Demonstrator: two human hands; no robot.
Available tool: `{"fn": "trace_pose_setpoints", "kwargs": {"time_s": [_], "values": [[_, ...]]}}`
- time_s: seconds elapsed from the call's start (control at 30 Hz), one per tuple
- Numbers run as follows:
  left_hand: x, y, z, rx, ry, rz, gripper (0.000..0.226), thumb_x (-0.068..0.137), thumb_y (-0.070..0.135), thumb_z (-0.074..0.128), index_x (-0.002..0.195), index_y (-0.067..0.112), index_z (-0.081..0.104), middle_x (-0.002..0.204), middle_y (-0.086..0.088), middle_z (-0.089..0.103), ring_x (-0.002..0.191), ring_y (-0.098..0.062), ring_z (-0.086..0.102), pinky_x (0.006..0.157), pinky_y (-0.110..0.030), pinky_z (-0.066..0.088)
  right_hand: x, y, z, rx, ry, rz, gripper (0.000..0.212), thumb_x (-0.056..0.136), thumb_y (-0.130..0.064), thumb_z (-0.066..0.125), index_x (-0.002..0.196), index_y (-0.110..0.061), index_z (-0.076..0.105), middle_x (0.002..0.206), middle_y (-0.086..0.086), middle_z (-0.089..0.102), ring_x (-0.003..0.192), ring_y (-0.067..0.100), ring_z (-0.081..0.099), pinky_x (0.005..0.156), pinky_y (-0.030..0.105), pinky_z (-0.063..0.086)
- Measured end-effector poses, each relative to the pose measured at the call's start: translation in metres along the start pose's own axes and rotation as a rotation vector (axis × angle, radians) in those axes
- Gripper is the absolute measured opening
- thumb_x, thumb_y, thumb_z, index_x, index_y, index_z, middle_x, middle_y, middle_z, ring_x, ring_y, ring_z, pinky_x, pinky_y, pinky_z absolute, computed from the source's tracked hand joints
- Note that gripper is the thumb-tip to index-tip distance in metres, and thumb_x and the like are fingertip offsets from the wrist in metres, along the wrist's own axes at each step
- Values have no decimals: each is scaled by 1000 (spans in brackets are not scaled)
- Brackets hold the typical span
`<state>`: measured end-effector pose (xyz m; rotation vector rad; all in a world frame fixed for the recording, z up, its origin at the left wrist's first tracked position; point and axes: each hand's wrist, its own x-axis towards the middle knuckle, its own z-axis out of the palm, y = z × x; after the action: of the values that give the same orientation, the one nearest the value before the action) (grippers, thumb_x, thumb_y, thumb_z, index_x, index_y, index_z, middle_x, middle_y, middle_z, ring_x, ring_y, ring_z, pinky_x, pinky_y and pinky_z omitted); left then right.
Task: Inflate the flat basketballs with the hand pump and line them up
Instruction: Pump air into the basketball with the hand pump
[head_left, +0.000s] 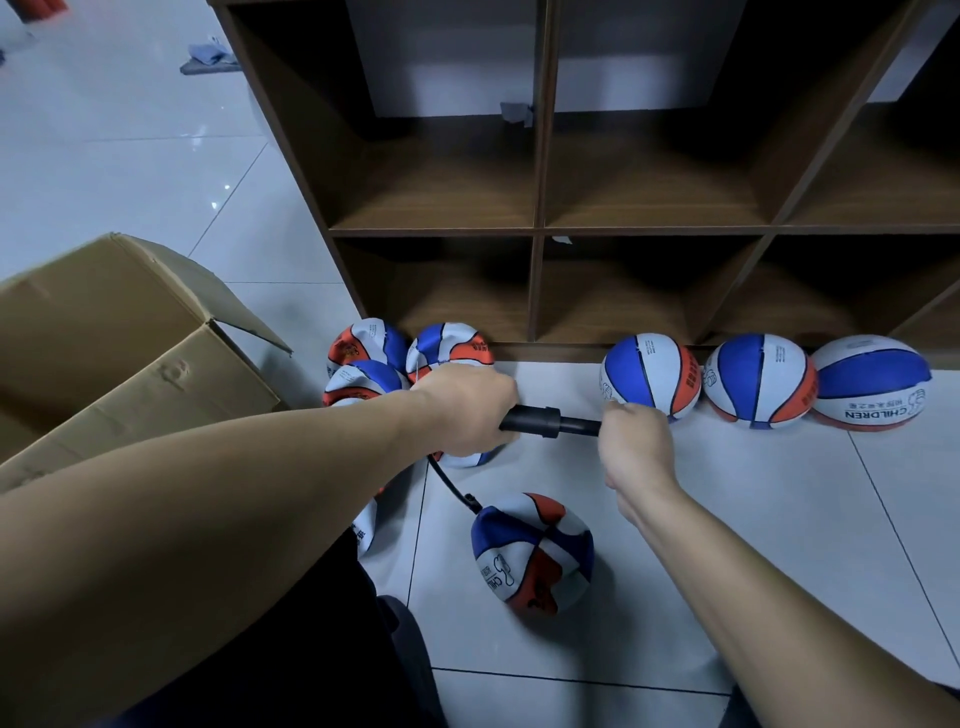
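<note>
My left hand (465, 413) grips the barrel of a black hand pump (550, 422) held level above the floor. My right hand (631, 444) grips the pump's handle end. A black hose (451, 486) runs from the pump down to a half-flat blue, white and orange basketball (532, 553) on the tiles in front of me. Three round inflated basketballs (649, 375) (758, 379) (870, 382) stand in a row against the shelf base at the right. Several flat basketballs (366, 358) lie piled at the left, partly hidden behind my left arm.
A dark wooden cubby shelf (540, 228) stands ahead, its compartments holding nothing but scraps of tape. An open cardboard box (119, 353) sits at the left. Pale floor tiles (779, 519) spread out to the right. My dark trouser leg shows at the bottom.
</note>
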<state>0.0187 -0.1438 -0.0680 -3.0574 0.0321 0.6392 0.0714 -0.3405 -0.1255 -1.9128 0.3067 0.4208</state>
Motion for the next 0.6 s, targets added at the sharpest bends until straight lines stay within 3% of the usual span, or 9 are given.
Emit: {"fn": "trace_pose_setpoints", "kwargs": {"time_s": [0.13,0.4,0.6], "values": [[-2,8,-3,2,29,6,40,107,43,56,72,28,42,71,2,53,60,-16,50,52,-32,36,-7,-5,10,-7,-3,-35,39,102,-20,46,65,-18,36,63,1,38,60,25,35,59,34,29],[-1,16,-2,-26,68,22,40,105,44,57,72,27,44,70,1,55,59,-17,52,52,-32,37,-13,-10,21,-45,-24,-100,39,104,-27,47,67,-14,43,66,5,45,64,28,44,63,41,38],[3,13,0,-55,64,29,39,104,47,59,73,29,45,72,3,58,62,-15,56,54,-32,38,-8,-15,14,-47,-77,-84,36,105,-27,49,72,-15,42,66,4,40,62,26,38,64,39,34]]}}
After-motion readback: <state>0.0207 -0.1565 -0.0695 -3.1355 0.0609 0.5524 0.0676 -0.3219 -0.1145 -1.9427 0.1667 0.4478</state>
